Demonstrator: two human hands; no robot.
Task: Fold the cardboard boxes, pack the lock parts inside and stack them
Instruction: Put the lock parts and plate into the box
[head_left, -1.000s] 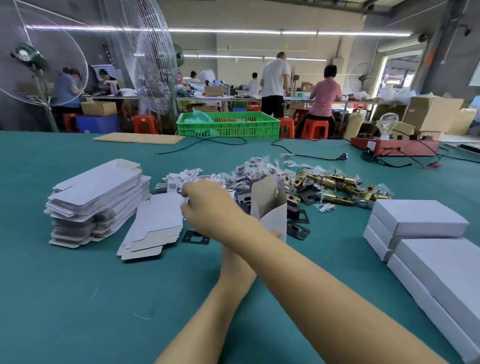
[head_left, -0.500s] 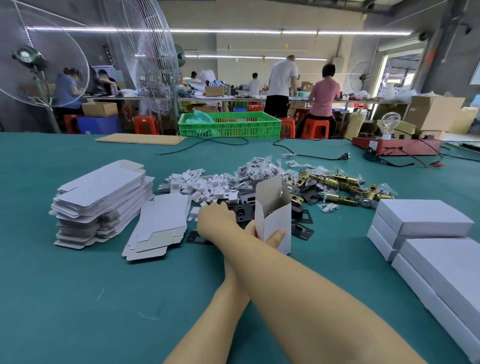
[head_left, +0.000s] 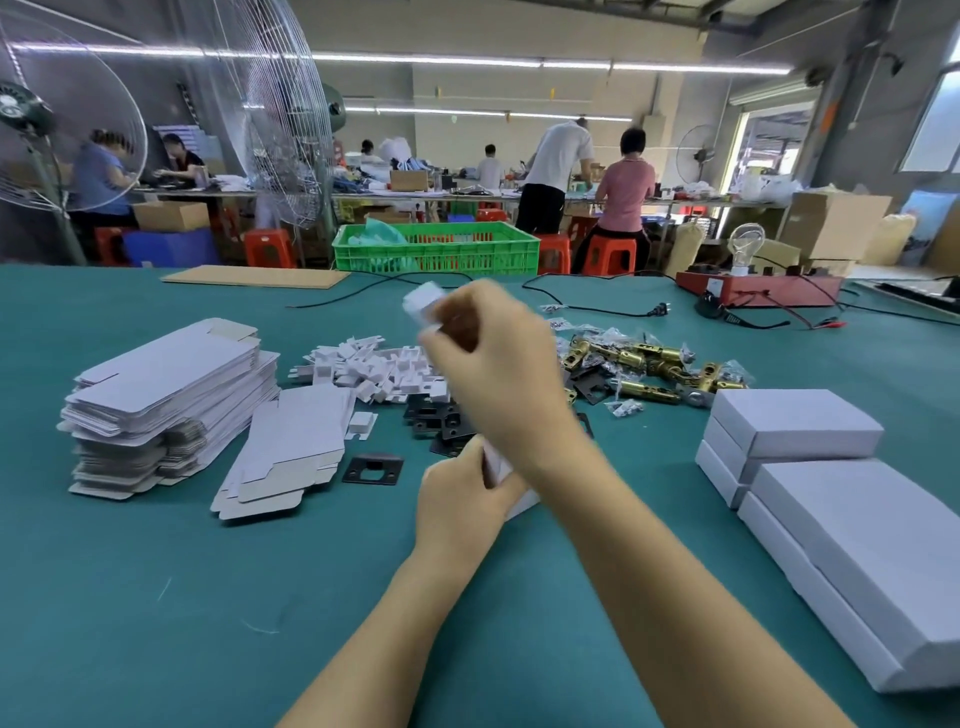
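Observation:
My left hand (head_left: 462, 499) grips a small white cardboard box (head_left: 521, 505) standing on the green table; my right forearm hides most of the box. Above it, my right hand (head_left: 498, 374) is raised and pinches a blurred small white piece (head_left: 423, 306). Flat box blanks lie in a tall stack (head_left: 156, 395) and a lower pile (head_left: 291, 447) at the left. Behind my hands are white inserts (head_left: 379, 369), black strike plates (head_left: 441, 421) and brass latches (head_left: 649, 364). One black plate (head_left: 373, 468) lies alone.
Closed white boxes (head_left: 795, 426) are stacked at the right, with larger ones (head_left: 857, 545) nearer me. A green crate (head_left: 436, 249), a cardboard sheet (head_left: 254, 275), a cable (head_left: 597, 310) and a red bulb tester (head_left: 758, 288) sit at the far edge. People work at the benches behind.
My right hand left the white inserts at the left, came back past the box and rose above it holding a white piece. The left hand kept holding the box.

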